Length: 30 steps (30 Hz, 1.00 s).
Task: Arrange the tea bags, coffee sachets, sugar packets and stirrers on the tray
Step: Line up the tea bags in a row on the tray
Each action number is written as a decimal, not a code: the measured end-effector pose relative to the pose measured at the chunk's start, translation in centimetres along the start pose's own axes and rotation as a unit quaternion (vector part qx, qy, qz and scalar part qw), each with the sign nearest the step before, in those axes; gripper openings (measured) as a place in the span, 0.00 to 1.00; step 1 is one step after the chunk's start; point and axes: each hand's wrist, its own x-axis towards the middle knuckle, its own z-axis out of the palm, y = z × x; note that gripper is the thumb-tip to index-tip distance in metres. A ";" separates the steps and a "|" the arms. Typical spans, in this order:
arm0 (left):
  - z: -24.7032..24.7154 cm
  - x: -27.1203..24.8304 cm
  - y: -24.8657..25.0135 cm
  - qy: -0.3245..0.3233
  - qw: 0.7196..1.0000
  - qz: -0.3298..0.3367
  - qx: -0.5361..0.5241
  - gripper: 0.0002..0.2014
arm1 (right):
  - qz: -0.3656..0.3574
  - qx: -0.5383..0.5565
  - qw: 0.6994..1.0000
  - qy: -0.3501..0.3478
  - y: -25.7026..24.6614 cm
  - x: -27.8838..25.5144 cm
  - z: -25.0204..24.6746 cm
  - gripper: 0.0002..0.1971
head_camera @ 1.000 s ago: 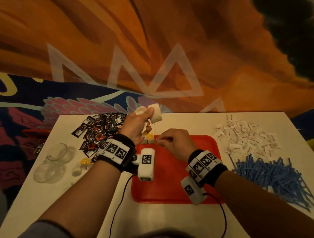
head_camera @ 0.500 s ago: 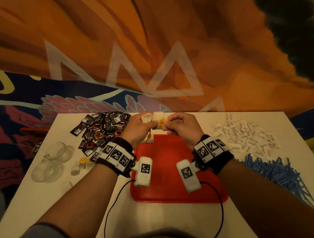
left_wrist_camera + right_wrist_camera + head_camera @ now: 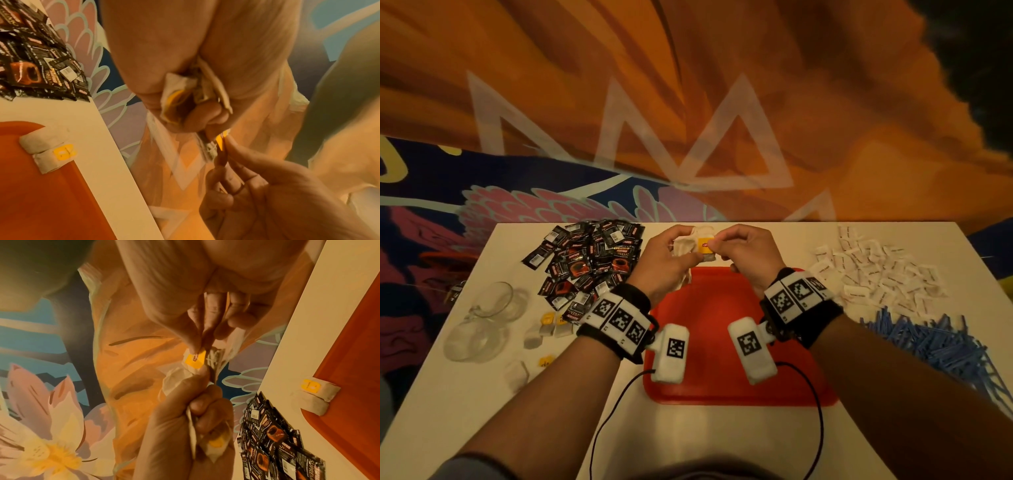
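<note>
Holding two tea bags (image 3: 46,150) at its far corner, the red tray (image 3: 722,342) lies below the left hand (image 3: 664,260) clutching a tea-bag bunch (image 3: 690,241), right hand (image 3: 746,253) pinching its yellow tag (image 3: 704,245).

Both hands (image 3: 205,113) pinch tea bags (image 3: 179,97) beyond the tray (image 3: 41,194).

Café-like room, bold painted mural wall (image 3: 688,102), white table (image 3: 722,442) with heaps of coffee sachets (image 3: 589,260), glass cups (image 3: 482,318)

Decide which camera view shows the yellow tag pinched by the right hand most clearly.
The right wrist view: the yellow tag faces the lens, pinched by the right hand above the left hand. The head view shows it small; the left wrist view shows only its edge.
</note>
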 end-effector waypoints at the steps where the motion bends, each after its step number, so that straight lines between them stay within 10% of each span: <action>1: -0.1 0.0 -0.2 0.000 1.000 -0.004 -0.006 0.16 | -0.001 -0.001 1.000 0.001 0.1 0.1 0.0 0.09; 30: -4.1 2.3 -5.5 0.074 0.996 -0.046 0.015 0.04 | 0.039 -0.005 0.999 -0.036 6.7 2.4 6.3 0.04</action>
